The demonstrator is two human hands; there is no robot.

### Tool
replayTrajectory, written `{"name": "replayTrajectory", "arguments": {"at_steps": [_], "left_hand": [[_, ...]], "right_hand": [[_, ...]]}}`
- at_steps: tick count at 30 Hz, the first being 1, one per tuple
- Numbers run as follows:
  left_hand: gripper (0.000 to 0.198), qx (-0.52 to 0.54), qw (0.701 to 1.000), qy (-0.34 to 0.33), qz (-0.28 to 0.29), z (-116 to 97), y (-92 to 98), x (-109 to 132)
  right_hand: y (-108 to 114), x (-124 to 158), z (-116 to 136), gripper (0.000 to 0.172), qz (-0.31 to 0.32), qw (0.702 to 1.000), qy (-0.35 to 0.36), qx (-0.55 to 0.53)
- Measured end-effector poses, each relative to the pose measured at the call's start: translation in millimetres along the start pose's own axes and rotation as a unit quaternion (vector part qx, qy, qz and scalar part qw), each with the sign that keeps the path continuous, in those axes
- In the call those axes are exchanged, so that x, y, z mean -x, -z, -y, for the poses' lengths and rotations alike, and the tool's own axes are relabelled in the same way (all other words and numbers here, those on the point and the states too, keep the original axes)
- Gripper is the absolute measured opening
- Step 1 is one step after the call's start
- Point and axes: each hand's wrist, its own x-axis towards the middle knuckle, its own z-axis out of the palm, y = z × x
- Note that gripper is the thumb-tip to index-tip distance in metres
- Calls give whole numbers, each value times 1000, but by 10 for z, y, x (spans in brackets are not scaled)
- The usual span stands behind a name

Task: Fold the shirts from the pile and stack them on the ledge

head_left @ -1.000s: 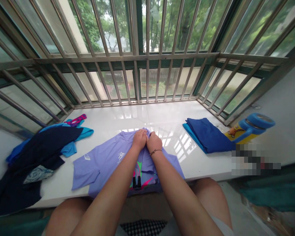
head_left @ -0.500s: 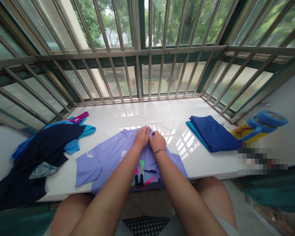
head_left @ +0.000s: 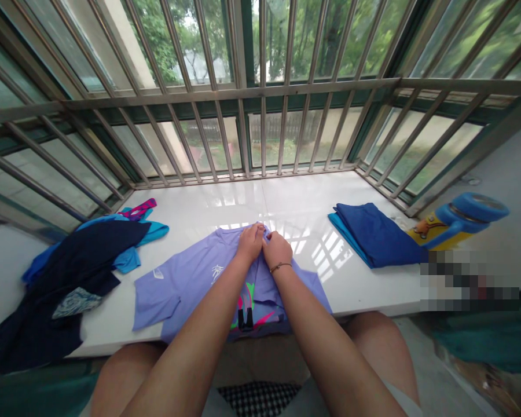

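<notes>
A lavender T-shirt point(head_left: 195, 260) lies spread on the white sill in front of me, one sleeve out to the left and its lower edge hanging toward my lap. White lettering and a bright green, pink and black print show on it. My left hand point(head_left: 250, 240) is closed on the shirt near the collar. Right beside it, my right hand point(head_left: 278, 248), with a thin bracelet at the wrist, pinches the fabric at the same spot. The fingertips of both hands nearly meet, and the cloth between them is partly hidden.
Rumpled dark navy clothes point(head_left: 99, 249) and blue garments are heaped at the left. Folded blue clothes point(head_left: 373, 234) lie at the right, beside a blue and yellow bottle point(head_left: 455, 217). Metal window bars point(head_left: 243, 133) enclose the white sill point(head_left: 295, 197).
</notes>
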Motion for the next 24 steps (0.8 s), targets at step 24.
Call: {"name": "replayTrajectory", "arguments": {"at_steps": [24], "left_hand": [[37,-68,996,-15,48,-55,6,-9]], "right_hand": [[35,53,-33,28,12,999,41,17]]}}
